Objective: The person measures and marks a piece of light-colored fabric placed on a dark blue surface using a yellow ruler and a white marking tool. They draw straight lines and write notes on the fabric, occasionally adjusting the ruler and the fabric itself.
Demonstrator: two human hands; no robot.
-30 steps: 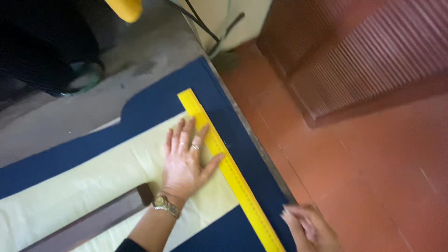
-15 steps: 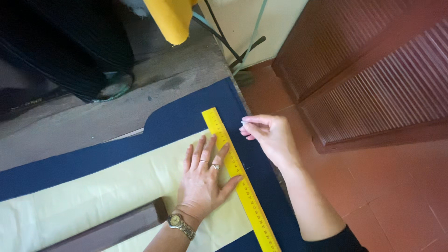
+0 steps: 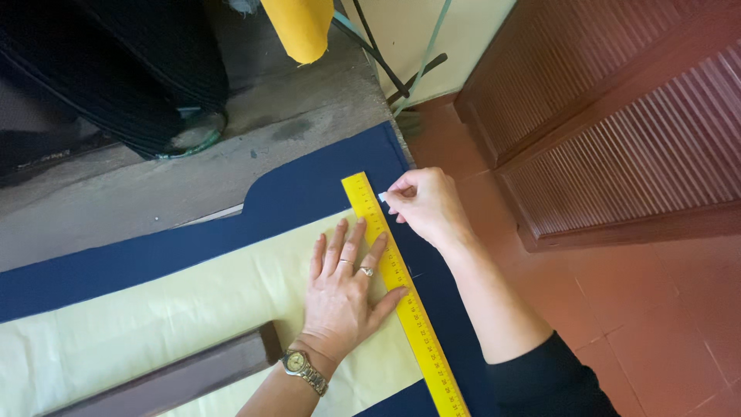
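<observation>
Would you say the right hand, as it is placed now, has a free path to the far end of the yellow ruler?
Probably yes. The right hand hovers just beside the far end of the yellow ruler, pinching a small white piece; nothing lies between them. The left hand presses the ruler lower down, clear of that end.

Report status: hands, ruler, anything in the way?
Left hand flat, pinning ruler on cloth. Right hand pinching white chalk at ruler's edge. Wood block off to the left, not in the way.

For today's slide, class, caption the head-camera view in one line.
Left hand pins a yellow ruler on navy fabric; right hand pinches white chalk at its edge.
</observation>
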